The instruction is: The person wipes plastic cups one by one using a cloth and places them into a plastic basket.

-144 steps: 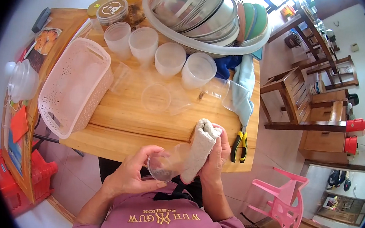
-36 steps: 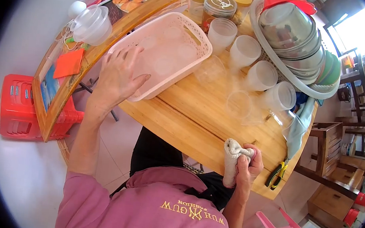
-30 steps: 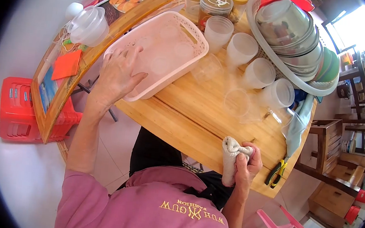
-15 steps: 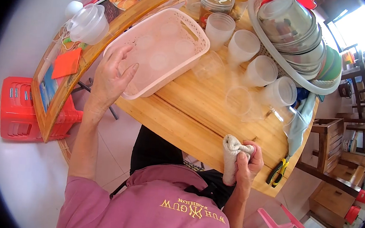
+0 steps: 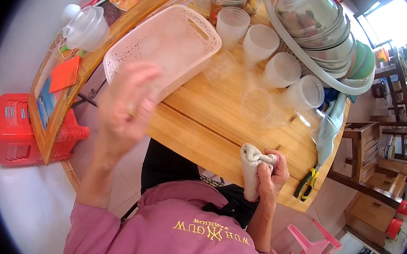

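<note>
Cloth [image 5: 249, 162] sits bundled over the tabletop's [image 5: 198, 126] near edge, pinched in my right grip [image 5: 271, 179], probably so it won't unroll. My left grip [image 5: 123, 110], blurred beside the basket [image 5: 189, 74], I cannot read as spread or closed. Beyond, stacked cups [image 5: 283, 70] stand mouth up, likely for steadiness; farther, bowls [image 5: 307, 20] nest together, presumably saving room.
</note>
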Demonstrator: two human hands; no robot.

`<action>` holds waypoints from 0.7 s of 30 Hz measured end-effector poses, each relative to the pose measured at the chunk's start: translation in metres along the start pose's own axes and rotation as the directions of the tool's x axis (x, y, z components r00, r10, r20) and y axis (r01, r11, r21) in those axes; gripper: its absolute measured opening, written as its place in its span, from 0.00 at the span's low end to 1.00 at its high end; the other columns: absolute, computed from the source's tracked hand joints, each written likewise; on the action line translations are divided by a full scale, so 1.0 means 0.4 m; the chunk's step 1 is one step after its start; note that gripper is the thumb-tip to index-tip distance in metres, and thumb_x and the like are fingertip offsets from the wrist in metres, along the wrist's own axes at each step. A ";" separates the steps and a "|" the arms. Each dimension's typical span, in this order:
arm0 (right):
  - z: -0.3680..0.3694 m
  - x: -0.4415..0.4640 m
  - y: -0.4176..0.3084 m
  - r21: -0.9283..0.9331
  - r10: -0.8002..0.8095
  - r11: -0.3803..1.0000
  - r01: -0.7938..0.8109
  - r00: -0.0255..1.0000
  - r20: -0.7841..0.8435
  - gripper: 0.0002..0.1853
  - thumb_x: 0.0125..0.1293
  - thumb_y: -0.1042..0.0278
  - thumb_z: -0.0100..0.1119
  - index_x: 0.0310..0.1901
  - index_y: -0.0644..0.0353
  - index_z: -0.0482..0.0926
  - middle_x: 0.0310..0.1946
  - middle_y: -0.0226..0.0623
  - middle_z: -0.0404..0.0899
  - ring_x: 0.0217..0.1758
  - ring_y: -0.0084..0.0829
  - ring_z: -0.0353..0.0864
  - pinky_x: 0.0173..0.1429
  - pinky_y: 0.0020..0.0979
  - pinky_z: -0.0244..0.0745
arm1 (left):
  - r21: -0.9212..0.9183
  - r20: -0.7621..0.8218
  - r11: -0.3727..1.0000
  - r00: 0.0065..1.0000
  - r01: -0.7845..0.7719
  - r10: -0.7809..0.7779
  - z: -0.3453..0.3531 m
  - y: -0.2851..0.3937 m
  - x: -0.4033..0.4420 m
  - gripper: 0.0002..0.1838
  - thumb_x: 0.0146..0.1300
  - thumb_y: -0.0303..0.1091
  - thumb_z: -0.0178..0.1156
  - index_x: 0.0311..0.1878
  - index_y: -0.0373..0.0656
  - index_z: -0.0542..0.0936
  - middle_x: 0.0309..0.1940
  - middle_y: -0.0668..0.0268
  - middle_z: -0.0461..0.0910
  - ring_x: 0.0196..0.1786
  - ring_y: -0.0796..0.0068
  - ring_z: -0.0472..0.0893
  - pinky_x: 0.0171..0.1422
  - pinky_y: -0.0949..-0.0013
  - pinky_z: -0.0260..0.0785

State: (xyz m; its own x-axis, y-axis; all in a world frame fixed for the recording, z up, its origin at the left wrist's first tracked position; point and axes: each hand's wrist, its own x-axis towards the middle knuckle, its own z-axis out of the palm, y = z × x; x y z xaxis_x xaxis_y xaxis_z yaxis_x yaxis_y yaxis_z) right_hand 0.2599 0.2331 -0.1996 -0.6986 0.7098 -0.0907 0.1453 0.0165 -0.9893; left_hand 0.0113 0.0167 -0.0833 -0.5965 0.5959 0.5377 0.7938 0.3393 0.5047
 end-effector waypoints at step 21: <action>-0.008 -0.005 -0.006 0.187 0.036 0.982 -0.026 0.998 -0.047 0.14 0.65 0.69 0.60 0.50 0.64 0.77 0.36 0.27 0.77 0.36 0.17 0.74 0.39 0.20 0.71 | -0.394 0.272 0.898 0.958 0.198 -0.092 0.300 0.036 -0.055 0.11 0.59 0.32 0.68 0.37 0.38 0.77 0.60 0.46 0.72 0.54 0.52 0.78 0.55 0.61 0.72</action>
State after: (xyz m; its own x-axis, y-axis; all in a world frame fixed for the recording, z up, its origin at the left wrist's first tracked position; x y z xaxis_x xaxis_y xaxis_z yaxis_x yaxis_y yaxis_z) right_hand 0.2632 0.2342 -0.1968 -0.6592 0.7423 -0.1203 0.0301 -0.1338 -0.9905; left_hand 0.0503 0.0957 -0.1689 -0.6122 0.7374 0.2853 0.5483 0.1359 0.8252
